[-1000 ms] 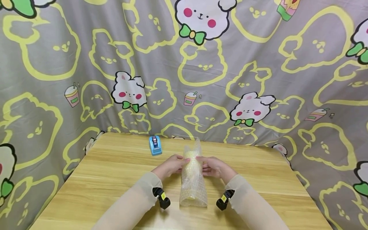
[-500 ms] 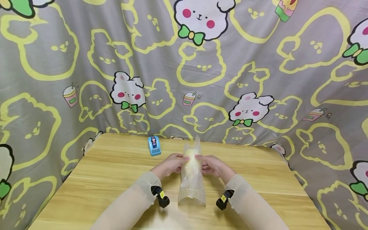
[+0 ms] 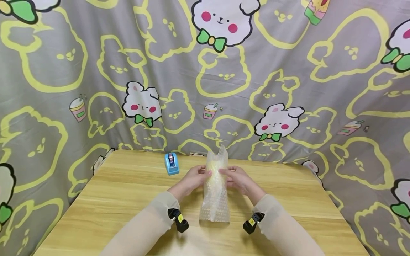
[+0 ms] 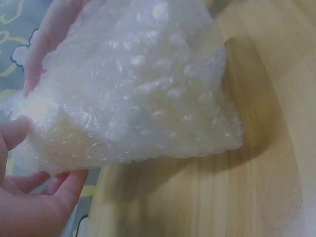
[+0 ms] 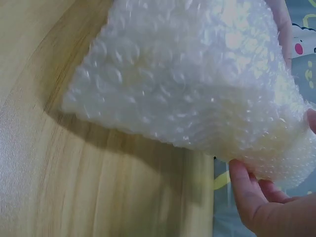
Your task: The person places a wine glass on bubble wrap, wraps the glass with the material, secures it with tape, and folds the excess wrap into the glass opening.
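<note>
A bundle of clear bubble wrap, long and upright in the head view, is held between both hands. Something pale yellow shows blurrily through its upper part; its kind cannot be told. My left hand grips the left side, thumb on the front and fingers behind. On the opposite side my right hand grips it the same way. In the left wrist view the bubble wrap flares out over the table, and its loose end also shows in the right wrist view as crinkled bubble wrap.
A blue tape dispenser stands near the back edge of the wooden table, left of the bundle. Behind the table hangs a grey patterned curtain. Small black cameras sit on both wrists.
Both hands have raised the bubble wrap bundle slightly, its lower end now farther from the table's front. The hands keep their hold on its sides. The tape dispenser has stayed put.
</note>
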### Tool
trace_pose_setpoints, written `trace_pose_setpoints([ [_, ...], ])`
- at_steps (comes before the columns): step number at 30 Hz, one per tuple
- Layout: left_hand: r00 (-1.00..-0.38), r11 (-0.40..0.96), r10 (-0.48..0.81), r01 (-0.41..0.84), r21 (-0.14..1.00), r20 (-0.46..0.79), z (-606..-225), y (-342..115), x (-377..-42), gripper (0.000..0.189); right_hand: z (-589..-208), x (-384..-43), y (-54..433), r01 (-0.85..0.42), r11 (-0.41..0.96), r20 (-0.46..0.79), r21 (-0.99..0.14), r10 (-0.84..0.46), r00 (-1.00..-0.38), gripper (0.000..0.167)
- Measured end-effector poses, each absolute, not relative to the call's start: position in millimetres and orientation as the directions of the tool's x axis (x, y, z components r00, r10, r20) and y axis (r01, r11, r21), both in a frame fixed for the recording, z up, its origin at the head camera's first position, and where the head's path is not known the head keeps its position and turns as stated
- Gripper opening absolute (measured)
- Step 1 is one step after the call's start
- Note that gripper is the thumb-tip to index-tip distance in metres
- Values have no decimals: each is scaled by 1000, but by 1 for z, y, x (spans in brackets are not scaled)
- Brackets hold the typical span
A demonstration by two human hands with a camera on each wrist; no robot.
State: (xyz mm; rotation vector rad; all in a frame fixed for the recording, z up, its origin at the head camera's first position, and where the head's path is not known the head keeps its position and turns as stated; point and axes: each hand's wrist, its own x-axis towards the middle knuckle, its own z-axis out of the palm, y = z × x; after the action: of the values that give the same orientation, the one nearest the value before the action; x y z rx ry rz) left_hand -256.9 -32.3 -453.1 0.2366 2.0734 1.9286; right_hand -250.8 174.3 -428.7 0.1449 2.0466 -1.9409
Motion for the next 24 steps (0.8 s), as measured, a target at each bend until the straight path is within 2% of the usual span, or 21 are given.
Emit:
trace_pose_setpoints([
  [7,-950,113,309,6,994,-30,-444,-32,-256,59,-425,-251,171,193,43,-196,-980,-102,-975,65],
  [24,-940,13,301,171,985,159,-433,-33,-252,60,-416,-242,170,-30,192,23,-981,-40,-999,68],
])
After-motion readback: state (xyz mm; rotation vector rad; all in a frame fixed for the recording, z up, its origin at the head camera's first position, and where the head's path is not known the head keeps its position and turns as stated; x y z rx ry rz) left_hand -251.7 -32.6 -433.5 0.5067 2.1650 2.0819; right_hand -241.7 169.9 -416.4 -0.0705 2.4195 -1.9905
